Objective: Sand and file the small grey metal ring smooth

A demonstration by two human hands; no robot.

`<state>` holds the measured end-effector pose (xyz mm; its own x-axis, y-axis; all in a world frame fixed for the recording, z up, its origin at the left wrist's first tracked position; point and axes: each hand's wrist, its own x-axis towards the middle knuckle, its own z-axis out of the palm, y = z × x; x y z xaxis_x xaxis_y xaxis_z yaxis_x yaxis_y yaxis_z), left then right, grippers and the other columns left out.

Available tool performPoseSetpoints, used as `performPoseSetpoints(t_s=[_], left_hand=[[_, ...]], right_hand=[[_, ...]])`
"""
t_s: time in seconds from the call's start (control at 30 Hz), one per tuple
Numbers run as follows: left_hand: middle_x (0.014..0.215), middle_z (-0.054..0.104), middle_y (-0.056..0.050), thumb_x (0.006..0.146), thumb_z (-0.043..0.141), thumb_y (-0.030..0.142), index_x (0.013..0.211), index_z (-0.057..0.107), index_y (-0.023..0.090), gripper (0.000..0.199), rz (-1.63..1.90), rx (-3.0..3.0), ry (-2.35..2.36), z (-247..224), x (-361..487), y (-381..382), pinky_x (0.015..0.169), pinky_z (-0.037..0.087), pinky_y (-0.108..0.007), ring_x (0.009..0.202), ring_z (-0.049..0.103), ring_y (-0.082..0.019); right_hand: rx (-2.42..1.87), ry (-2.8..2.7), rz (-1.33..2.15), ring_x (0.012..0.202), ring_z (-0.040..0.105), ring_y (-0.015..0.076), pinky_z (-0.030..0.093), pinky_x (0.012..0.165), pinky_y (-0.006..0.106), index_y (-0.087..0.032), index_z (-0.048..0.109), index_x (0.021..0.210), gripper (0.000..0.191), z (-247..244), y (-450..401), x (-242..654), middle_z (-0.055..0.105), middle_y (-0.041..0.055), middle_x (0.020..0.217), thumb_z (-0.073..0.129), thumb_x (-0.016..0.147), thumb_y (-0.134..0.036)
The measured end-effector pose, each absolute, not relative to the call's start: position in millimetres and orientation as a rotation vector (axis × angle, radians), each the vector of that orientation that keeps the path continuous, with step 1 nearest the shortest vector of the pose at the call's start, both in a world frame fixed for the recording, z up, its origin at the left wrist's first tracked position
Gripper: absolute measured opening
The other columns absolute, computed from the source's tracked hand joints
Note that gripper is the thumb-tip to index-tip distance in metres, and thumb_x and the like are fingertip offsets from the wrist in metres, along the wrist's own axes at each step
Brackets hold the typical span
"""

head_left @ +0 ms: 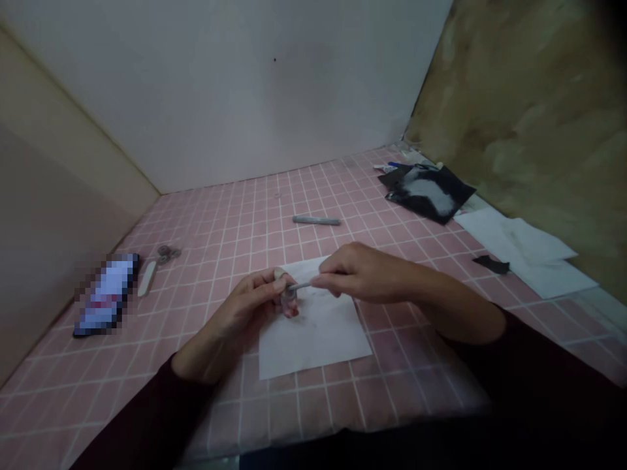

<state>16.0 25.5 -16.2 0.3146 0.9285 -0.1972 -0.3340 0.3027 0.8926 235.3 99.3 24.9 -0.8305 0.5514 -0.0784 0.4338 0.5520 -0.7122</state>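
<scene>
Above a white paper sheet (313, 346), my left hand (255, 297) is closed around a small greyish ring-like piece (289, 297), whose exact shape is hard to make out. My right hand (350, 274) pinches a thin grey rod (301, 285). The rod's far tip touches or enters the small piece beside my left thumb. Faint grey smudges mark the paper beneath my hands. Beyond the sheet a grey stick (316, 220) lies on the pink checked cloth (220, 241).
At the left lie a phone (108, 294), a pale flat stick (147, 279) and several small grey rings (166, 254). At the right are a black sheet with white powder (431, 192), white papers (529, 254) and a dark scrap (491, 264). Walls border the table.
</scene>
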Motion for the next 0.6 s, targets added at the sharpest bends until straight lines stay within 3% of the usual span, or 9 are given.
performPoseSetpoints(t_s=[0.6], left_hand=[[0.069,0.070,-0.005,0.080,0.074,0.025,0.087,0.071,0.011,0.016,0.937,0.830,0.804,-14.6,15.0,24.2,0.063,0.052,-0.022,0.060,0.063,-0.011]], right_hand=[[-0.797,-2.613,1.290,0.052,0.039,0.0074,0.028,0.058,0.026,-0.013,0.057,0.060,0.040,21.0,103.5,237.2,0.041,-0.0046,0.051,0.051,0.093,-0.035]])
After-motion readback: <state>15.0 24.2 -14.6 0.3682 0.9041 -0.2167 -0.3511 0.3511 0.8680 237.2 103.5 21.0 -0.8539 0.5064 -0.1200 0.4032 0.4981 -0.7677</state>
